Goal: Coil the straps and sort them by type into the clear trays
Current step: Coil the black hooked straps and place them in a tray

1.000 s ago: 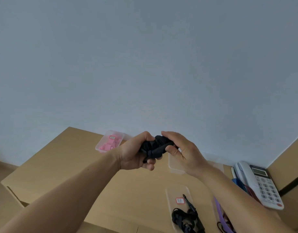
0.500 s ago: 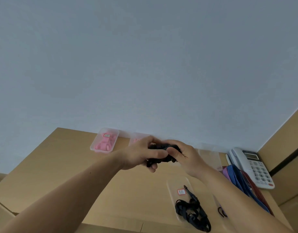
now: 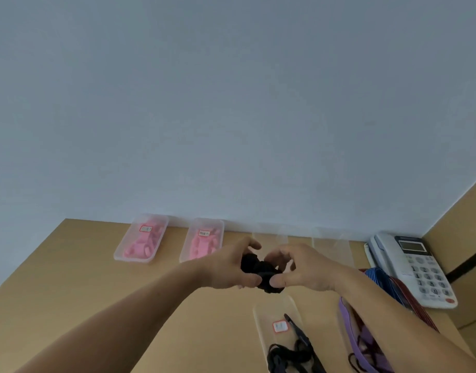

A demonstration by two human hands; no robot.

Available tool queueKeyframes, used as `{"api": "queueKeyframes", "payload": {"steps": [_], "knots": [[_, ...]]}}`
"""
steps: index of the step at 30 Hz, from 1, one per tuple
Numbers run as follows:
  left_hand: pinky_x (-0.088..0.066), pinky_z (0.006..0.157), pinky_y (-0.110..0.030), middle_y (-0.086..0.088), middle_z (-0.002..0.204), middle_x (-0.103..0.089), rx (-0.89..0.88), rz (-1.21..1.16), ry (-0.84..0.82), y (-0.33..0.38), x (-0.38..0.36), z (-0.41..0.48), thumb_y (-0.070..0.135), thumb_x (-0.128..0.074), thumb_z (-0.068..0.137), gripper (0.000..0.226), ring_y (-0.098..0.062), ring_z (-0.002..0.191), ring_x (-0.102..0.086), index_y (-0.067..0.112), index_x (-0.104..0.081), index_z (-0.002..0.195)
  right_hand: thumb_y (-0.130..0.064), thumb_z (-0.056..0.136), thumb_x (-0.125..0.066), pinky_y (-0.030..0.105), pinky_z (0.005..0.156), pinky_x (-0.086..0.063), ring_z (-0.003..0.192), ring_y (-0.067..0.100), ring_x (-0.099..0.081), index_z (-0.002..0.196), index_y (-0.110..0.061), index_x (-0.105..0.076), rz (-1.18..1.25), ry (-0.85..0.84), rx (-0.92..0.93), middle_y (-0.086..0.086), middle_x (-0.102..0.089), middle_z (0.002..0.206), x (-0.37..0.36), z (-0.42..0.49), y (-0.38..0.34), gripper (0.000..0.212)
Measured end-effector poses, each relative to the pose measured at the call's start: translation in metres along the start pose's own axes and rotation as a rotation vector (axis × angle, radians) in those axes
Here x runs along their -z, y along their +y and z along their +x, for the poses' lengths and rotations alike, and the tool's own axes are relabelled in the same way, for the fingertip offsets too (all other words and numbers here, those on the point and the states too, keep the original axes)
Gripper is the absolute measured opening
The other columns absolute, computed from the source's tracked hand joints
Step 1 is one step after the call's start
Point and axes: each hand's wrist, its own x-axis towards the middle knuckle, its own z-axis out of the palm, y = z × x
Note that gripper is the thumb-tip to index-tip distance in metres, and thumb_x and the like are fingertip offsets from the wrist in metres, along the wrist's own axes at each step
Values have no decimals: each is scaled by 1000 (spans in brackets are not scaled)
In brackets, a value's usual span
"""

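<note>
Task midway: left hand (image 3: 230, 269) and right hand (image 3: 305, 267) together clamp a black strap (image 3: 261, 274) at centre; upper-left clear trays (image 3: 133, 260) hold pink straps; striped straps (image 3: 379, 279), right, not yet sorted.

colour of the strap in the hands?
Black. The strap is gripped by the left hand and right hand; head view.

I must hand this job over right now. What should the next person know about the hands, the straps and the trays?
Left hand and right hand: both grip one bunched black strap above the table.
Done: pink straps in two far trays, black straps in the near tray, purple straps to its right.
Left: finish this coil, probably add it to the black straps; striped straps by the phone lie outside the trays.
</note>
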Motion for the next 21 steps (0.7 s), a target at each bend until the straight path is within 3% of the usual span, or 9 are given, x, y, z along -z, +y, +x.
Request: {"api": "queueKeyframes", "payload": {"steps": [2,5,7,10,14,17,21], "knots": [[-50,68,-11,6,110,-60,13,43,84,-1,-1,28,25,-75,77,67,-3,87,-63,25,-39,134,-31,75,-79,12,69,-43,85,-2,-62,111,-32,-66,-54,26,-1,-16,-70,100,15,14,13,38],[-44,64,-3,18,105,-55,14,148,175,-3,-6,64,30,-75,75,62,6,89,-56,29,-45,130,-37,70,-76,24,76,-49,88,4,-59,109,-38,-65,-221,65,23,-17,-66,99,37,36,34,41],[-47,65,-9,18,101,-57,8,154,216,-8,-11,85,33,-74,75,61,-1,88,-59,31,-43,129,-39,68,-75,22,75,-46,92,1,-53,113,-41,-61,-309,68,34,-19,-61,103,48,51,48,47],[-52,79,-24,14,108,-63,8,185,304,-18,-18,112,39,-70,76,66,-11,94,-62,31,-39,135,-39,72,-73,22,78,-39,97,4,-42,121,-39,-55,-464,70,117,-17,-55,107,59,76,67,52],[-46,91,-24,8,128,-60,32,240,425,-38,-22,138,37,-70,81,72,-15,112,-57,23,-37,144,-26,77,-71,22,83,-37,99,7,-35,125,-31,-55,-519,78,214,-15,-52,109,67,112,87,50],[-32,101,-22,5,142,-48,83,298,446,-60,-21,152,40,-67,81,76,-17,129,-43,20,-35,147,-18,79,-70,25,91,-39,103,11,-38,126,-26,-57,-553,49,233,-13,-54,114,70,136,104,49],[-28,111,-30,4,152,-32,169,383,322,-88,-21,164,43,-68,79,88,-20,139,-29,19,-25,152,-13,84,-66,23,95,-36,111,17,-42,131,-26,-57,-640,10,241,-9,-56,123,67,161,121,50]]}}
